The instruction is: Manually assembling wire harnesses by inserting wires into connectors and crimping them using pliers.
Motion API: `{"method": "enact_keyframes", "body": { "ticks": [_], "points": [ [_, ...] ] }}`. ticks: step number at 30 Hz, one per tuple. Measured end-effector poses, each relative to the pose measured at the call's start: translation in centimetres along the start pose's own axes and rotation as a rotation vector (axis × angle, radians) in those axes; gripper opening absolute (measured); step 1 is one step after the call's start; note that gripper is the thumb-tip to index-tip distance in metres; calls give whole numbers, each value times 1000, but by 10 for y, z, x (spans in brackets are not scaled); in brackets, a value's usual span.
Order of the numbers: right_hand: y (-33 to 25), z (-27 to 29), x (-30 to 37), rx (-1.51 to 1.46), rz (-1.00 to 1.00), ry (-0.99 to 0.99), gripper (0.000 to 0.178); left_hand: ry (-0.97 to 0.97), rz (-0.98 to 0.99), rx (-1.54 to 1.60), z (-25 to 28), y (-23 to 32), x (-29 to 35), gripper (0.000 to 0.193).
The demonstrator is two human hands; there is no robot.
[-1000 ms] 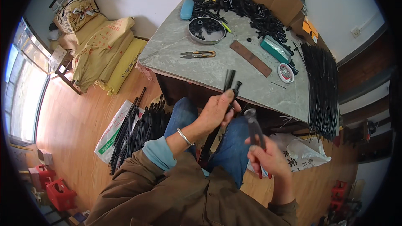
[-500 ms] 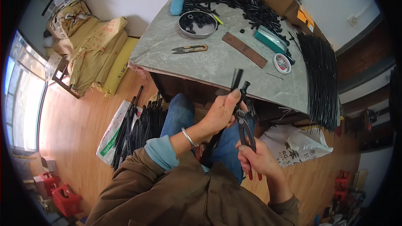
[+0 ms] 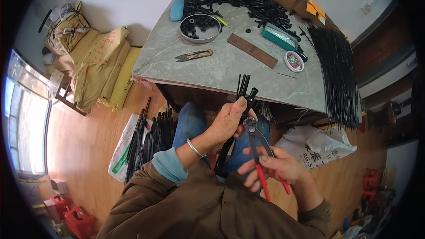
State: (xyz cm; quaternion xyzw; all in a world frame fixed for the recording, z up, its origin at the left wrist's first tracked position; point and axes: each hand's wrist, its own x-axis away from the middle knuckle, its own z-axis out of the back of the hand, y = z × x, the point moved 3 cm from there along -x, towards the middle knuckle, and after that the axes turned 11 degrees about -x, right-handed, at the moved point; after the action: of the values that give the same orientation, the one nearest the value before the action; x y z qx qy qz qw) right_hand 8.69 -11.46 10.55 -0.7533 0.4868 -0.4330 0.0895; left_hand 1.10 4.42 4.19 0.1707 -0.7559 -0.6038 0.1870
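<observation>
L hand (image 3: 229,121) grips thin black rods (image 3: 244,85) + a black tubular piece (image 3: 253,94), tips toward the desk (image 3: 195,74); R hand (image 3: 283,166) holds pincers (image 3: 255,148) loosely, fingers splayed, handles spread, head right by L hand. Poss. probs: pinched skin if jaws close off-line; pincers dropping w/ that slack hold; rods fanning if L grip eases.

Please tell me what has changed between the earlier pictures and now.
The right hand has brought the pincers leftward, their head now close to the left hand; the handles have spread apart and the right hand's grip has loosened. Neither hand has let go: the left still holds the black rods and black fitting. The snips and metal bowl stayed put.
</observation>
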Motion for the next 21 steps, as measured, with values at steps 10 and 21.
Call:
{"method": "enact_keyframes", "body": {
  "ticks": [10, 21],
  "points": [
    [-45, -22, 15, 728, -267, 299, 27, -10, 7, 68, -6, 2, 2, 71],
    [-40, 3, 9, 687, -52, 158, 25, -56, 68, 165, 3, -7, -9, 67]
  ]
}}
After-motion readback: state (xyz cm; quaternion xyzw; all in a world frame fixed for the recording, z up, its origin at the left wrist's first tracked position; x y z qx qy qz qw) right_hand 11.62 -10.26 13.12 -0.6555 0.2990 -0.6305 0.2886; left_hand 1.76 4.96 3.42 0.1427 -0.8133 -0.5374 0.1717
